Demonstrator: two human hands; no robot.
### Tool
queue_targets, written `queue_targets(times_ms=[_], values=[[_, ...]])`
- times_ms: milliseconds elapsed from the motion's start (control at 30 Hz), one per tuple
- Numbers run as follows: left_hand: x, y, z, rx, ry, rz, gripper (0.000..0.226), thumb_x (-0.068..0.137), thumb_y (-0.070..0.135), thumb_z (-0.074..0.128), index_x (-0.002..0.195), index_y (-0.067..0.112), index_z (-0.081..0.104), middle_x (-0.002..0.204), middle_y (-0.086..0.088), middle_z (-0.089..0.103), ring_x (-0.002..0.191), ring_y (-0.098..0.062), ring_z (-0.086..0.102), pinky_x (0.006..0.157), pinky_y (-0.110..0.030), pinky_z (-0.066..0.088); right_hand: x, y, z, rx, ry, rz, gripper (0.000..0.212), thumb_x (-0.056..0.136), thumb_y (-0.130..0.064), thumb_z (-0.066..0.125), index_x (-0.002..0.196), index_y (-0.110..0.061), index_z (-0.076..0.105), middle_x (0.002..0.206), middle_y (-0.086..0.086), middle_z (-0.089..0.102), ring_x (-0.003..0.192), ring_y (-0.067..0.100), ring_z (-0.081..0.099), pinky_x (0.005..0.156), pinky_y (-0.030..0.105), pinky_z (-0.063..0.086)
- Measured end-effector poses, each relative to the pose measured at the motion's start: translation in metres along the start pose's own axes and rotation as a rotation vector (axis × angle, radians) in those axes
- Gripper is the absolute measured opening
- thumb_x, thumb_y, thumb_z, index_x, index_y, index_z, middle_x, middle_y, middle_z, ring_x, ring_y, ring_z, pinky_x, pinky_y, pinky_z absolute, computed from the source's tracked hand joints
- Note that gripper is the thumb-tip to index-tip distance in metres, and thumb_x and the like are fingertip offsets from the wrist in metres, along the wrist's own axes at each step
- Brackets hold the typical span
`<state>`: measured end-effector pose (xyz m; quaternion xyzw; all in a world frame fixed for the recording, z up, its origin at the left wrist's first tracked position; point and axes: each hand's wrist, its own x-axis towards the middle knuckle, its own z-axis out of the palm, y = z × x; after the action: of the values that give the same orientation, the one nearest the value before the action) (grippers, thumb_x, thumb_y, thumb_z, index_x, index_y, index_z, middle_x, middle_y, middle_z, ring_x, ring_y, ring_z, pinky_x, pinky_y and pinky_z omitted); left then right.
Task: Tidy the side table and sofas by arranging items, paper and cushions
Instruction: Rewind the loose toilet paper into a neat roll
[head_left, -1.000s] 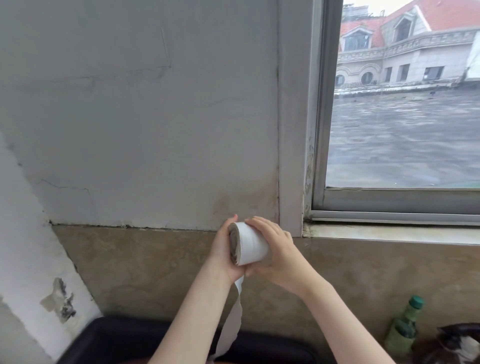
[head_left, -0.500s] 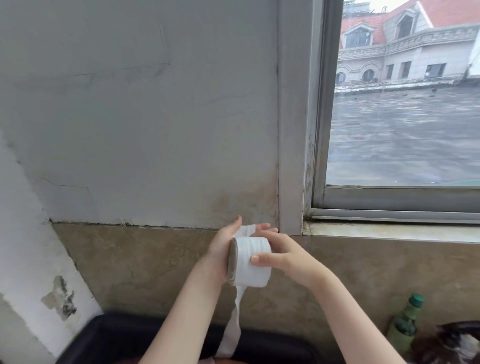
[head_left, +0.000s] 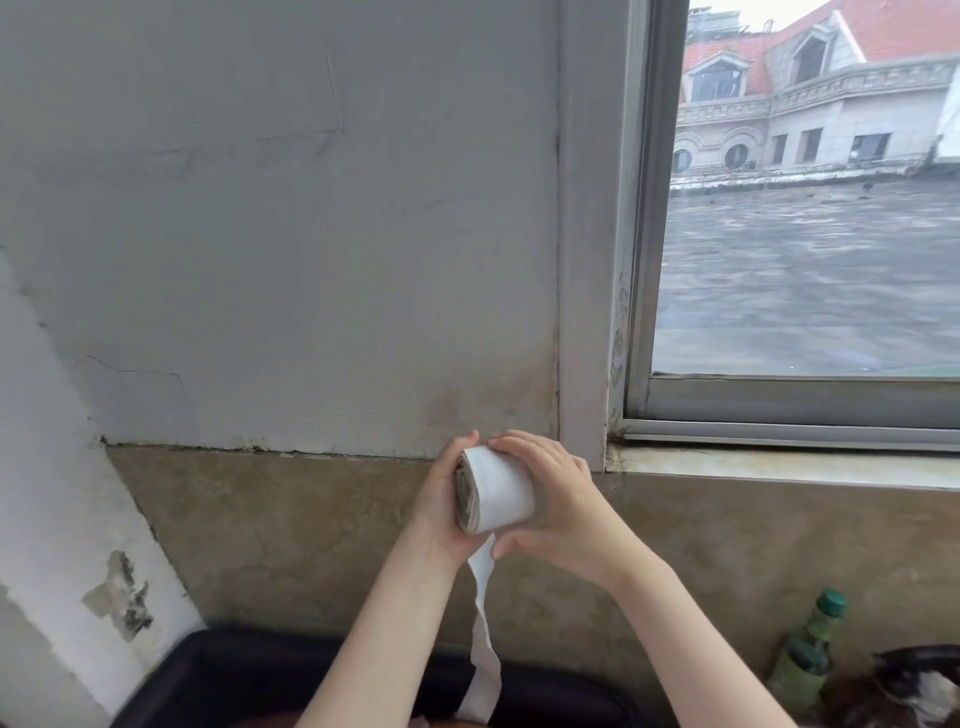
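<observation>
At about eight o'clock in the view a patch of peeled paint (head_left: 122, 597) scarred the white wall, and a dark tray-like edge (head_left: 208, 670) ran along the bottom. Toward the centre, the left hand (head_left: 441, 506) cupped the near end of a roll of white paper (head_left: 496, 491), fingers curled around it. The right hand (head_left: 558, 506), at the roll's three o'clock, wrapped over its top and side, thumb beneath. The roll was held in the air, in front of the tiled lower wall. A loose tail (head_left: 483, 618) hung toward six o'clock. That tail looked likely to snag or tear if wound too hard, or the roll might slacken. At five o'clock stood a green bottle (head_left: 810, 649).
</observation>
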<state>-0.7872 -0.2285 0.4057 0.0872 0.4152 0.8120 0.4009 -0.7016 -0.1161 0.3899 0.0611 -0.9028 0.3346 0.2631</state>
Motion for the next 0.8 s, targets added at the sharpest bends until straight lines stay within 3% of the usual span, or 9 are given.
queue_targets(times_ms=[67, 167, 300, 367, 433, 500, 600, 700, 800], values=[[0.000, -0.001, 0.002, -0.008, 0.010, -0.009, 0.044, 0.092, 0.037, 0.048, 0.077, 0.003, 0.071, 0.074, -0.015, 0.068, 0.066, -0.027, 0.067, 0.069, -0.038, 0.049, -0.001, -0.001, 0.004, -0.057, 0.073, -0.025, 0.077, 0.060, -0.030, 0.083, 0.123, -0.041, 0.041, 0.123, -0.037, 0.037, 0.120, -0.021, 0.025, 0.100, 0.023, 0.020], [-0.002, -0.003, 0.003, -0.005, -0.002, -0.035, 0.042, 0.094, 0.037, 0.044, 0.086, 0.001, 0.065, 0.074, -0.015, 0.067, 0.065, -0.027, 0.066, 0.067, -0.036, 0.048, -0.002, -0.003, 0.000, 0.048, 0.126, 0.033, 0.063, 0.061, -0.024, 0.080, 0.112, -0.042, 0.049, 0.110, -0.031, 0.050, 0.111, -0.017, 0.037, 0.098, 0.032, 0.032], [-0.002, -0.001, -0.001, 0.131, -0.016, -0.097, 0.045, 0.100, 0.036, 0.031, 0.105, 0.003, 0.062, 0.084, -0.015, 0.070, 0.070, -0.025, 0.069, 0.060, -0.029, 0.054, -0.003, -0.001, -0.011, 0.499, -0.083, 0.199, 0.048, 0.059, -0.039, 0.076, 0.105, -0.034, 0.063, 0.105, 0.003, 0.059, 0.097, 0.017, 0.060, 0.082, 0.036, 0.051], [-0.003, 0.001, 0.000, 0.208, -0.022, -0.119, 0.046, 0.101, 0.035, 0.028, 0.112, 0.004, 0.061, 0.100, -0.013, 0.071, 0.078, -0.025, 0.070, 0.065, -0.031, 0.054, -0.004, -0.003, -0.011, 0.629, -0.169, 0.256, 0.044, 0.065, -0.044, 0.069, 0.103, -0.024, 0.066, 0.096, 0.000, 0.062, 0.090, 0.015, 0.062, 0.075, 0.029, 0.051], [-0.004, 0.002, 0.001, 0.234, -0.043, -0.126, 0.051, 0.099, 0.041, 0.031, 0.118, 0.003, 0.059, 0.115, -0.012, 0.067, 0.090, -0.026, 0.068, 0.076, -0.034, 0.053, -0.004, -0.004, -0.009, 0.543, -0.151, 0.297, 0.044, 0.070, -0.055, 0.057, 0.101, -0.024, 0.065, 0.091, -0.011, 0.064, 0.091, 0.014, 0.062, 0.080, 0.030, 0.049], [-0.006, 0.000, 0.002, 0.212, -0.066, -0.138, 0.066, 0.091, 0.056, 0.039, 0.122, 0.002, 0.060, 0.121, -0.016, 0.063, 0.101, -0.029, 0.062, 0.087, -0.039, 0.047, -0.002, -0.004, -0.007, 0.313, -0.087, 0.283, 0.060, 0.073, -0.068, 0.038, 0.096, -0.016, 0.059, 0.090, -0.001, 0.061, 0.091, 0.017, 0.057, 0.082, 0.034, 0.043], [-0.008, -0.003, 0.002, 0.192, -0.105, -0.110, 0.067, 0.077, 0.062, 0.053, 0.107, 0.003, 0.068, 0.101, -0.016, 0.067, 0.089, -0.028, 0.065, 0.079, -0.037, 0.049, 0.000, -0.009, -0.004, 0.033, 0.038, 0.266, 0.065, 0.073, -0.071, 0.017, 0.084, -0.014, 0.047, 0.080, -0.001, 0.054, 0.081, -0.001, 0.046, 0.077, 0.029, 0.027], [-0.008, -0.005, 0.003, 0.170, -0.108, -0.088, 0.051, 0.078, 0.047, 0.054, 0.105, 0.006, 0.067, 0.092, -0.013, 0.068, 0.079, -0.023, 0.066, 0.070, -0.031, 0.051, 0.001, -0.006, 0.000, -0.063, 0.193, 0.238, 0.041, 0.075, -0.068, 0.021, 0.083, -0.033, 0.041, 0.086, -0.014, 0.055, 0.087, -0.006, 0.045, 0.081, 0.027, 0.021], [-0.006, -0.005, 0.007, 0.097, -0.021, -0.070, 0.049, 0.075, 0.045, 0.056, 0.100, 0.004, 0.064, 0.081, -0.012, 0.066, 0.073, -0.024, 0.062, 0.067, -0.032, 0.046, -0.002, 0.002, 0.000, 0.056, 0.189, 0.159, 0.038, 0.071, -0.066, 0.046, 0.100, -0.041, 0.042, 0.104, -0.026, 0.050, 0.103, -0.012, 0.043, 0.091, 0.026, 0.029]])
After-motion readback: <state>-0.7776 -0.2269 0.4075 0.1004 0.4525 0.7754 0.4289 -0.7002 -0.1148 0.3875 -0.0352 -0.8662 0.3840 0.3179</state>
